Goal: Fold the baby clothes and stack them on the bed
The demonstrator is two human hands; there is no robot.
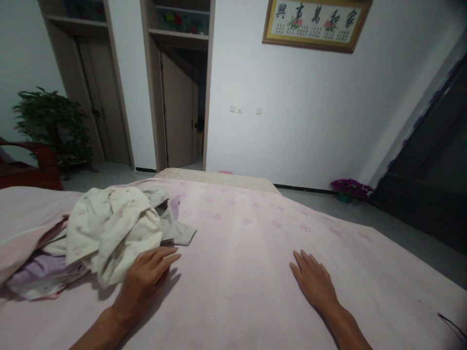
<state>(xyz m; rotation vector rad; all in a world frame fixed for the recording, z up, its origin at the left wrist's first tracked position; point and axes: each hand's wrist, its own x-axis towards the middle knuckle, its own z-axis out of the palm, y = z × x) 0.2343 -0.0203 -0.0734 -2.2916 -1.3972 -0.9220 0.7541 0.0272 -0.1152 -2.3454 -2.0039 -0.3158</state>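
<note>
My left hand (148, 274) is at the near edge of a heap of clothes, fingers stretched out and holding nothing. Right beside it lies a cream garment with small prints (116, 221), crumpled on top of the heap. A grey garment (178, 231) sticks out on the heap's right side, and a purple garment (45, 272) shows low on the left. My right hand (314, 277) rests palm down on the pink flowered sheet (241, 272), its fingers spread and nothing in them. Folds hide much of the lower clothes.
The sheet covers a wide surface with a beige far end (219, 177). A dark cord (452, 323) lies at the right edge. Beyond stand a wooden chair (32, 165), a green plant (51, 121), purple flowers (350, 188) and a partly open door (178, 112).
</note>
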